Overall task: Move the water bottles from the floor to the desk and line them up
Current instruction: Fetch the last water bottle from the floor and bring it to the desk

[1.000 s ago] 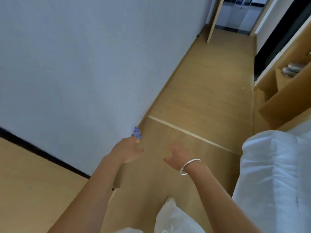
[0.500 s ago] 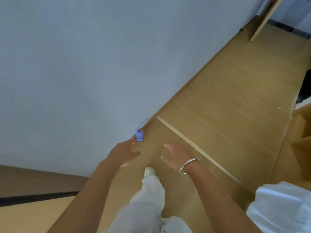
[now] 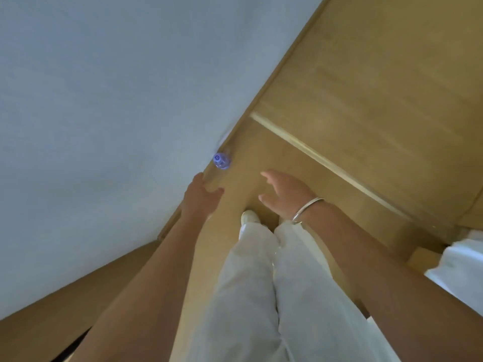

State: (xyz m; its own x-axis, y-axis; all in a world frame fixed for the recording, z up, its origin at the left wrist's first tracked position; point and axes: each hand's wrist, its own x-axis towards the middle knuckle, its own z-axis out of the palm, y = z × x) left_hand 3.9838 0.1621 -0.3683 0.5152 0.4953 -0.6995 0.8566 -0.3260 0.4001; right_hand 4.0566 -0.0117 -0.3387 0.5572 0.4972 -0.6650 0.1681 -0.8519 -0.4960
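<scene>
Reaching with both the left hand (image 3: 200, 195) and right hand (image 3: 283, 194) spread and empty — the water bottle (image 3: 221, 160) by the wall (image 3: 104, 100) is best gripped around its body.

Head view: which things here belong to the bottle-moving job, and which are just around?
Belongs to the job:
- water bottle, upright on the floor against the wall
- left hand, open, reaching toward it, not touching
- right hand, open, holding nothing

Just around:
- bracelet on the right wrist
- white shoe
- white bedding at right
</scene>
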